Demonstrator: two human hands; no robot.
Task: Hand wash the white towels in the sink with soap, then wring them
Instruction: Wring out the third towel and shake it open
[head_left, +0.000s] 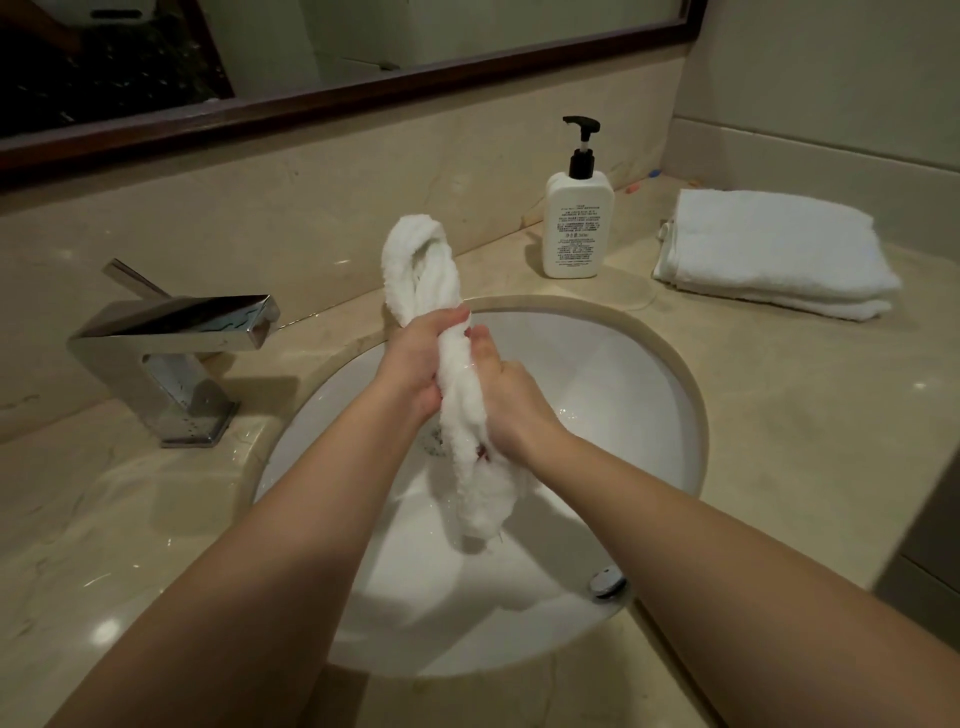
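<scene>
Wet towel (457, 410), over sink (639, 374): left hand (415, 364), right hand (511, 405) gripped it, twisted; counter-rotate harder. Folded towels (769, 249) at two o'clock.

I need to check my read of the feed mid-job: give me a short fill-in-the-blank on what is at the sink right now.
1. Both hands, left hand and right hand, grip the twisted white ____ over the sink.
2. The soap bottle has a black ____ on top.
3. The folded towels lie on the counter to the ____ of the soap bottle.
4. The faucet stands on the ____ side of the sink.

Missing words: towel; pump; right; left
</scene>
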